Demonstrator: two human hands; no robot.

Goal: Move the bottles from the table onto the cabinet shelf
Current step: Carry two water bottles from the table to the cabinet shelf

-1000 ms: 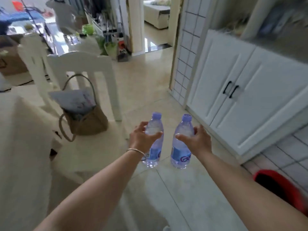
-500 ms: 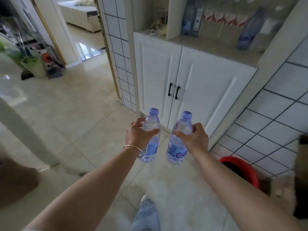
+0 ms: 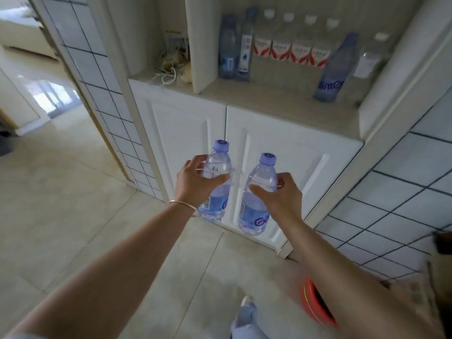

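My left hand [image 3: 193, 183] grips a clear water bottle [image 3: 216, 201] with a purple cap, held upright. My right hand [image 3: 281, 198] grips a second, matching bottle [image 3: 256, 209] just to its right. Both bottles hang in the air in front of the white cabinet doors [image 3: 288, 172], below the open cabinet shelf [image 3: 276, 104]. On that shelf stand several bottles: two blue ones [image 3: 232, 48] at its left, a row of red-labelled ones [image 3: 291, 48] at the back, and a blue bottle [image 3: 335, 69] at the right.
A white divider [image 3: 200, 42] splits the shelf; cords and small items [image 3: 171, 67] lie in the left compartment. Tiled walls flank the cabinet. A red basin [image 3: 315, 307] sits on the floor at lower right. My leg and shoe [image 3: 247, 316] show at the bottom. A doorway opens on the left.
The view has swung from the chair and table area to face the cabinet, which is now much closer. Both hands still hold their bottles, raised slightly toward the shelf.
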